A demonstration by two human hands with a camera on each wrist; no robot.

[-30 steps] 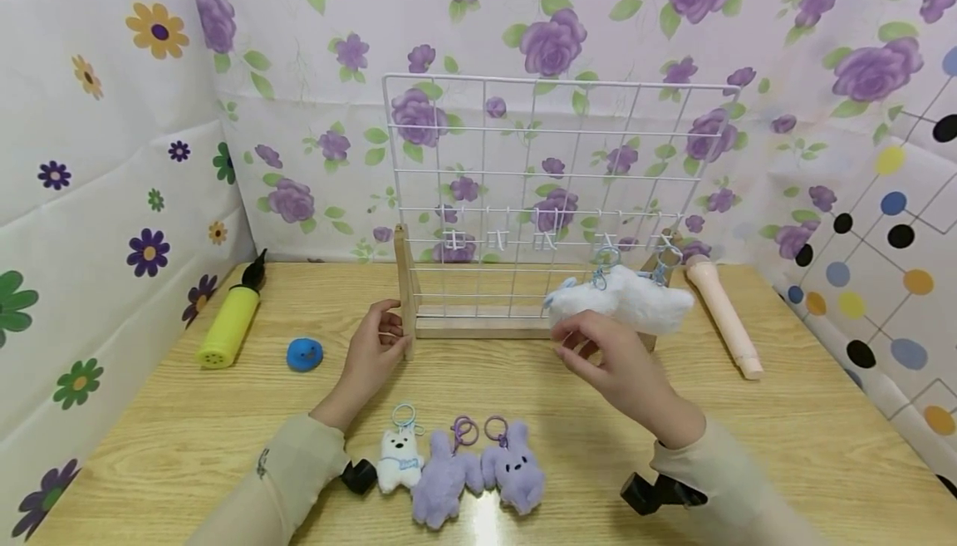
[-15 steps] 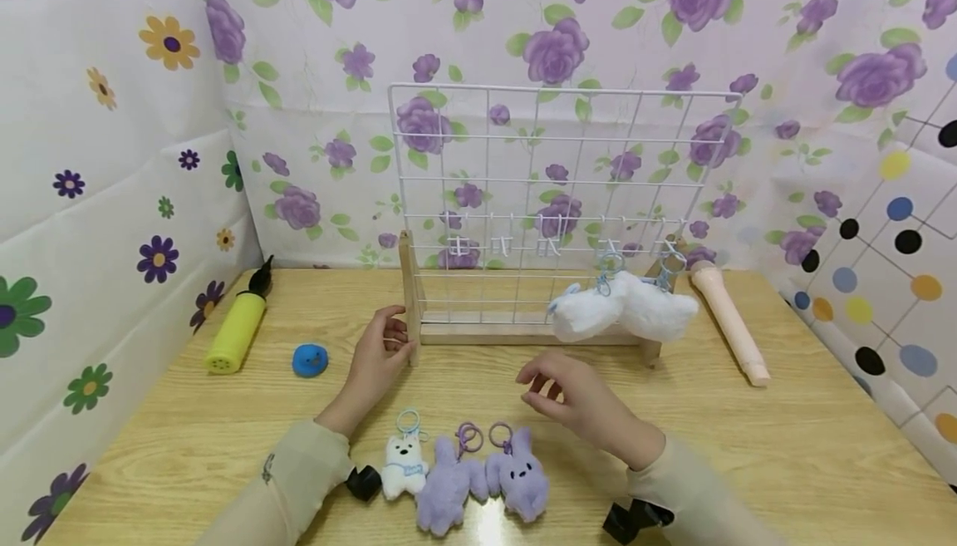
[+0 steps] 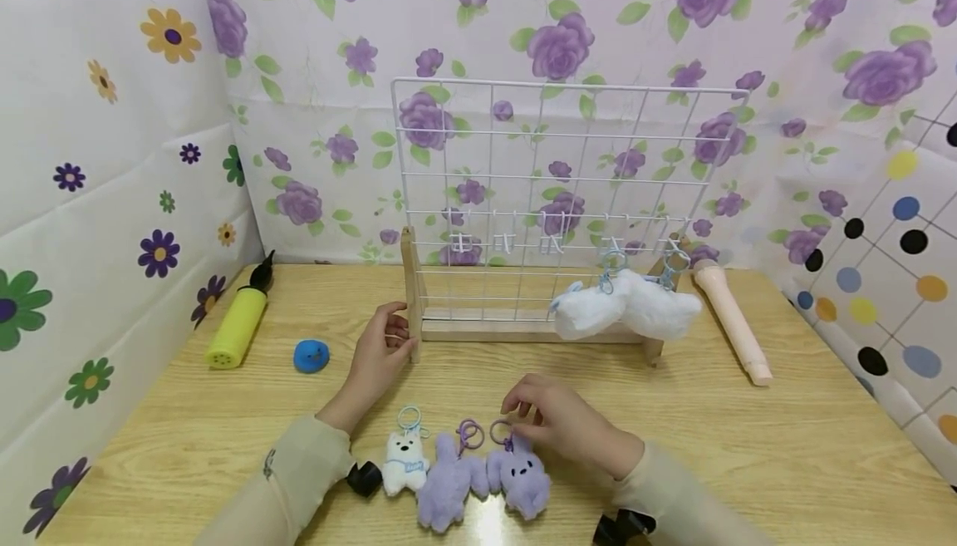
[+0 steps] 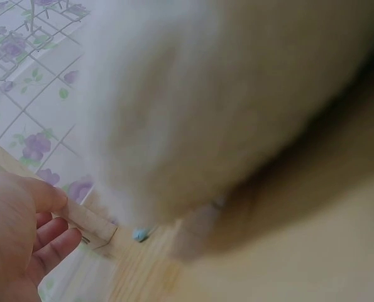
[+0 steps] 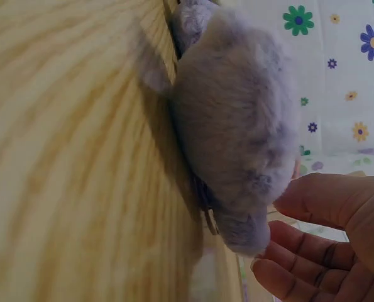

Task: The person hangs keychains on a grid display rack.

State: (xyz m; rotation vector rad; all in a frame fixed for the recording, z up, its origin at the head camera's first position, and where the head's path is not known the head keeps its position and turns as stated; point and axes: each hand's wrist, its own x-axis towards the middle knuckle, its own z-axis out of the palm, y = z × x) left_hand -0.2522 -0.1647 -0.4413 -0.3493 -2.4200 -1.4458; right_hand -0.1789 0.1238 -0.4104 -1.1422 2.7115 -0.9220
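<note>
My left hand [image 3: 377,355] grips the wooden post [image 3: 412,297] at the left end of a white wire grid rack [image 3: 568,85]; its thumb lies on the post in the left wrist view. At the front lie a purple rabbit plush keychain [image 3: 525,481], a second purple plush keychain [image 3: 444,492] and a white bear plush keychain [image 3: 404,463]. My right hand [image 3: 564,417] is over the right rabbit's ear and ring, thumb and fingers loosely bent. In the right wrist view, the fingers [image 5: 300,255] are beside the rabbit's ear, apart or barely touching.
Two white plush keychains [image 3: 661,309] hang from hooks at the rack's right; other hooks [image 3: 504,240] bear nothing. A yellow-green pump [image 3: 238,326] and blue toy [image 3: 311,356] lie at left, a pale pink tube [image 3: 728,322] at right. Patterned cloth surrounds the table.
From the hanging white plushes, my right hand has moved down and left to the right purple rabbit. The left hand has stayed on the post.
</note>
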